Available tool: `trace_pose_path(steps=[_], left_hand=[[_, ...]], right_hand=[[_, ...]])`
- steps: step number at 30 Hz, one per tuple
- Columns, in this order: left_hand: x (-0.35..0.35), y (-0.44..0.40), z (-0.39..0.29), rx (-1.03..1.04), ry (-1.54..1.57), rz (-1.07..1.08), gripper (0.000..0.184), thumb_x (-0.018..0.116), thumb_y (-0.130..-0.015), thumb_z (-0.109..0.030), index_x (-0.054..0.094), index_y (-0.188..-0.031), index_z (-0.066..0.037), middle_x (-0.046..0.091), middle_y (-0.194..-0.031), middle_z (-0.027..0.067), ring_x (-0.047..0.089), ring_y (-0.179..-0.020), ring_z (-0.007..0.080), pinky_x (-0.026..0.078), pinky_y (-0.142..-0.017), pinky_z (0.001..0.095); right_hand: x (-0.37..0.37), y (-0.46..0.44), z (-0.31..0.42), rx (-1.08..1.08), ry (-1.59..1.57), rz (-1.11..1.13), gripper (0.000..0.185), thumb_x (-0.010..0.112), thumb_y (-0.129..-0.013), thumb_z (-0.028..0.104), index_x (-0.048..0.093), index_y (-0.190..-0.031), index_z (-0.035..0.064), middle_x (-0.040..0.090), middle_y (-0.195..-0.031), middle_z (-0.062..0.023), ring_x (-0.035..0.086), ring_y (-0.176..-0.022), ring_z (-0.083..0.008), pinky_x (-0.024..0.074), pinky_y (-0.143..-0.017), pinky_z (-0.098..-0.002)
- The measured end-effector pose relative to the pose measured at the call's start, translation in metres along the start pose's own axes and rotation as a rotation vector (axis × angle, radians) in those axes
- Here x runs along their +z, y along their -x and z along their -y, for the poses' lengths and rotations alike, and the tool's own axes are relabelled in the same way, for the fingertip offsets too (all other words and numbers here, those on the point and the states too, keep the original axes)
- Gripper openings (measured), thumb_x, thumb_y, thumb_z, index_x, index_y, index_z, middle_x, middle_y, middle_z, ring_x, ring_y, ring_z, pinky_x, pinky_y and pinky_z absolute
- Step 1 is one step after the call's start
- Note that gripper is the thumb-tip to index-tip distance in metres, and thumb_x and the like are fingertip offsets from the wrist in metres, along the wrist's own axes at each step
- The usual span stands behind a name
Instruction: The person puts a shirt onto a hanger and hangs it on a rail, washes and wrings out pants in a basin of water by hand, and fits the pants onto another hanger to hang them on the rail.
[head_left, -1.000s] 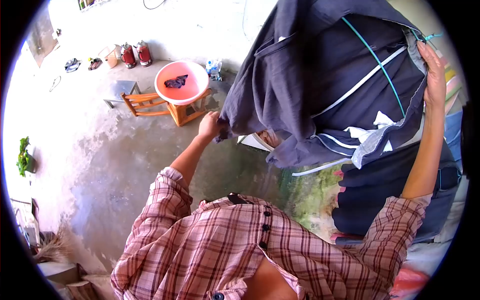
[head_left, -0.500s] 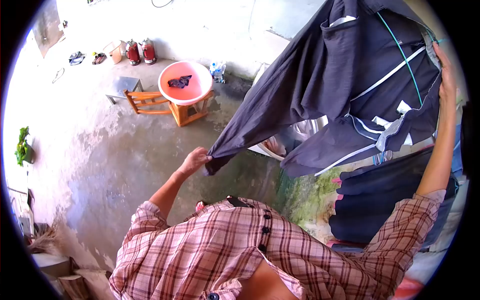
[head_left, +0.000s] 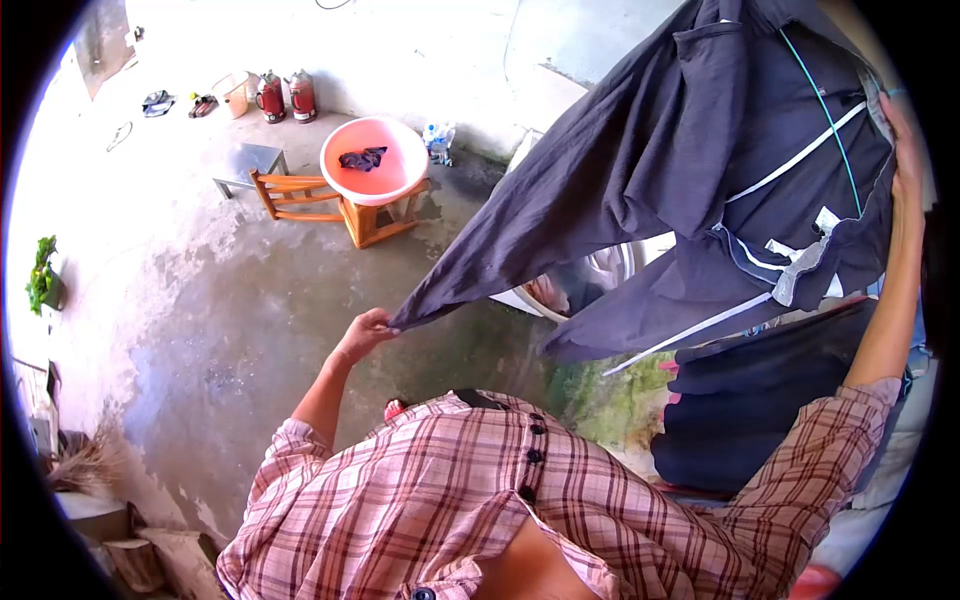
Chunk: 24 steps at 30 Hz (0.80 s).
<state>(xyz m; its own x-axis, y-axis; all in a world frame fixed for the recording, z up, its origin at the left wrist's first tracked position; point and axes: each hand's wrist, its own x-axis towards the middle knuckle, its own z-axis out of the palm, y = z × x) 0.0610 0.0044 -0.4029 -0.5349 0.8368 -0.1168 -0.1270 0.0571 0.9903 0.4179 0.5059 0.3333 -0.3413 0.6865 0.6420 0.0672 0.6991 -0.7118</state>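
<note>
A pair of dark grey trousers (head_left: 640, 150) is stretched across the upper right of the head view. The waist side hangs wide, and white seams, a pocket and pale tags show inside. A thin teal strip (head_left: 822, 110) runs through that opening. My left hand (head_left: 366, 334) is closed on the hem of one leg, pulling it out taut to the left. Up at the right, my right hand (head_left: 901, 150) grips the waistband edge; some of its fingers are hidden behind the cloth. The second leg hangs loose below.
Behind the trousers stands a round tub (head_left: 632, 268) with cloth inside. A pink basin (head_left: 395, 150) holding a dark cloth rests on a wooden chair (head_left: 370, 228). Beyond are a metal stool (head_left: 250, 166) and two red flasks (head_left: 286, 98). Dark clothes (head_left: 750, 400) hang at lower right.
My left hand has moved left and slightly up in view with the leg hem, drawing the leg straighter. My right hand keeps its hold on the waistband and sits slightly further right.
</note>
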Motion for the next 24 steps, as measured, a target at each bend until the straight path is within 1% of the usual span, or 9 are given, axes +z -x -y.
trace_pose_path(steps=[3,8,10,14,16,17,20,23,24], left_hand=[[-0.013,0.006,-0.003,-0.005,0.088,-0.208,0.013,0.069,-0.087,-0.011,0.064,-0.098,-0.008,0.062,-0.086,-0.0052,0.056,-0.081,0.0061,0.046,-0.075,0.0228],[-0.035,-0.001,-0.048,0.192,0.771,-0.438,0.017,0.056,-0.093,-0.013,0.059,-0.108,-0.008,0.066,-0.096,0.0008,0.06,-0.087,0.0117,0.049,-0.081,0.0306],[-0.014,-0.02,-0.033,0.068,0.47,-0.294,0.026,0.055,-0.092,-0.011,0.059,-0.116,-0.005,0.067,-0.101,0.0026,0.058,-0.089,0.0111,0.048,-0.081,0.028],[-0.086,-0.03,-0.046,0.138,0.13,-0.616,0.012,0.057,-0.088,-0.004,0.064,-0.097,-0.002,0.06,-0.083,0.0012,0.053,-0.075,0.0106,0.045,-0.07,0.0266],[-0.106,-0.036,-0.045,0.176,-0.094,-0.988,0.012,0.055,-0.089,-0.01,0.063,-0.093,-0.003,0.058,-0.079,0.0004,0.052,-0.07,0.0127,0.045,-0.067,0.0277],[-0.091,-0.049,-0.028,0.229,0.767,-0.748,0.013,0.054,-0.091,-0.013,0.062,-0.089,-0.003,0.057,-0.075,-0.0004,0.051,-0.063,0.015,0.045,-0.062,0.0306],[-0.071,-0.044,-0.01,0.34,-0.546,-0.702,0.012,0.054,-0.091,-0.007,0.057,-0.08,-0.003,0.054,-0.07,0.0006,0.049,-0.059,0.0157,0.046,-0.059,0.0349],[-0.12,-0.047,0.042,0.355,-0.013,-1.048,0.013,0.064,-0.088,-0.014,0.061,-0.082,-0.003,0.048,-0.061,-0.001,0.045,-0.057,0.0162,0.045,-0.058,0.0383],[-0.1,-0.033,0.033,0.268,-0.14,-0.927,0.02,0.066,-0.088,-0.02,0.06,-0.083,-0.002,0.054,-0.066,0.0046,0.051,-0.06,0.0201,0.046,-0.061,0.0395]], right_hand=[[-0.007,-0.004,-0.002,0.012,0.009,0.029,0.035,0.056,-0.095,0.019,0.062,-0.124,0.0005,0.06,-0.128,-0.0097,0.056,-0.119,-0.0169,0.0393,-0.104,-0.0272],[-0.003,0.002,-0.004,0.093,-0.022,0.031,0.034,0.058,-0.094,0.019,0.064,-0.121,0.0003,0.062,-0.126,-0.0084,0.057,-0.115,-0.0162,0.04,-0.101,-0.0264],[0.004,0.008,-0.001,0.066,-0.026,0.003,0.034,0.06,-0.093,0.02,0.064,-0.12,0.0001,0.063,-0.123,-0.0079,0.057,-0.114,-0.0155,0.0409,-0.1,-0.0262],[0.009,0.009,0.001,0.048,-0.002,0.056,0.035,0.061,-0.093,0.021,0.064,-0.119,-0.0004,0.064,-0.121,-0.0068,0.058,-0.112,-0.0153,0.0397,-0.1,-0.0253],[0.017,0.015,-0.001,-0.024,0.135,0.078,0.035,0.061,-0.092,0.021,0.064,-0.119,-0.0007,0.065,-0.121,-0.0066,0.058,-0.112,-0.0152,0.0393,-0.1,-0.0247],[0.019,0.015,-0.002,-0.014,0.087,0.089,0.035,0.062,-0.091,0.021,0.065,-0.118,-0.0009,0.065,-0.12,-0.0066,0.058,-0.111,-0.0146,0.0393,-0.099,-0.0239],[0.013,0.005,-0.007,0.001,-0.032,0.112,0.033,0.061,-0.092,0.02,0.066,-0.117,-0.0007,0.066,-0.118,-0.0061,0.059,-0.11,-0.0138,0.0393,-0.099,-0.0236],[0.041,0.021,0.0,-0.143,0.166,0.215,0.029,0.061,-0.091,0.018,0.067,-0.113,0.0,0.067,-0.116,-0.005,0.059,-0.109,-0.0126,0.0393,-0.097,-0.023],[0.047,0.015,-0.005,-0.148,0.124,0.222,0.029,0.062,-0.09,0.018,0.068,-0.111,-0.0002,0.068,-0.113,-0.0045,0.059,-0.107,-0.0124,0.0393,-0.097,-0.023]])
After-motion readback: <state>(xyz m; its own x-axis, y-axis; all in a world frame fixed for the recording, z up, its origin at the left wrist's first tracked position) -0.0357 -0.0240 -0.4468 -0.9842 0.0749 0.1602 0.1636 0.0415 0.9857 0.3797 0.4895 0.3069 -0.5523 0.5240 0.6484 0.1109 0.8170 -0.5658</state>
